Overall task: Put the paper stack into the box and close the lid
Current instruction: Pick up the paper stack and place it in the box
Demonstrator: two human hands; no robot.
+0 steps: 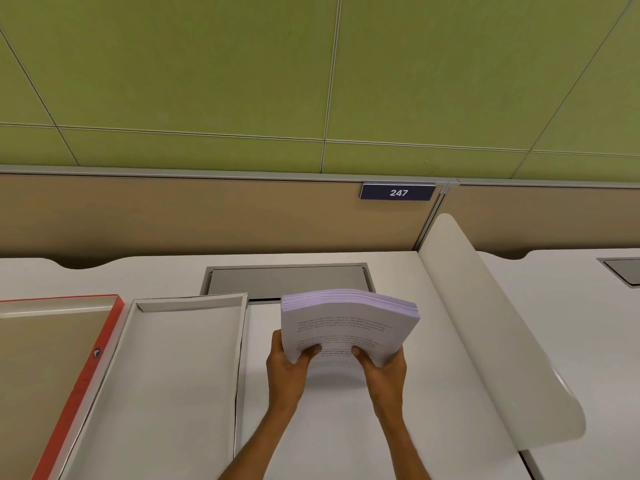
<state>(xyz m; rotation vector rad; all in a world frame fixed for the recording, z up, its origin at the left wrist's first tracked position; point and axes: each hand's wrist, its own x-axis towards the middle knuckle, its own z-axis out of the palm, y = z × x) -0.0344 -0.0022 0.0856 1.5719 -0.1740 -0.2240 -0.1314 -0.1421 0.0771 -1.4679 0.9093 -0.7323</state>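
above the white desk (346, 427), seen from the head camera, a thick paper stack (349, 327) is held clear of the surface. its top sheet is white with lines of small blurred print, and its far edge is bowed upward, showing the layered sheets. the near edge is gripped by the left hand (289, 365) and the right hand (382, 370), thumbs pressed on top. just left of the stack, an open white box (183, 358) is laid flat, empty. beside it, a red-edged lid (69, 393) is laid, inside up.
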